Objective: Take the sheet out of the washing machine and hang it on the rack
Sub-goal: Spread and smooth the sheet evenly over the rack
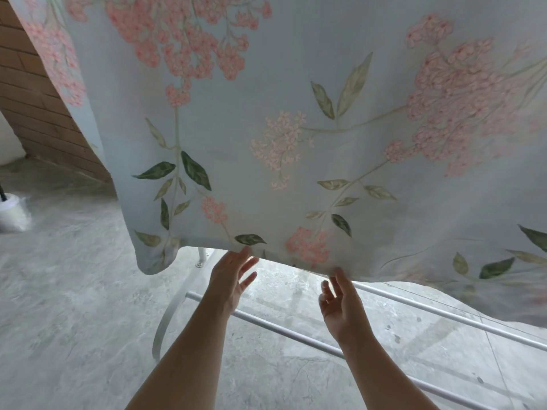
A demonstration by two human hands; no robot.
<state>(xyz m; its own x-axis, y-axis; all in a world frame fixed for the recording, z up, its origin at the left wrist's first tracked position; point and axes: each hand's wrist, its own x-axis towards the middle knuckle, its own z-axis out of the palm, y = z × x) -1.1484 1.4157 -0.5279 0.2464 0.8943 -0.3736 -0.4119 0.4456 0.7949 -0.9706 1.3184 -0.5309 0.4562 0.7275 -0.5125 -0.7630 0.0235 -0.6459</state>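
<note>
- The pale blue cotton-like sheet printed with pink blossom clusters and green leaves (296, 128) hangs above and ahead of both hands, its lower hem running right at the fingertips.
- The left hand (232, 281) reaches up with fingers straight and spread, its tips touching the hem; it grips nothing.
- The right hand (340, 306) is likewise opened out, one fingertip just meeting the hem beside the left.
- White metal rails of the drying rack (281, 330) run below the wrists, over grey concrete floor (74, 291).
- The fabric looks thin, limp and light, perhaps clingy if damp; it will sag and bunch.
- Best hold: pinch the hem at two well-spaced points and tug down to smooth it.
</note>
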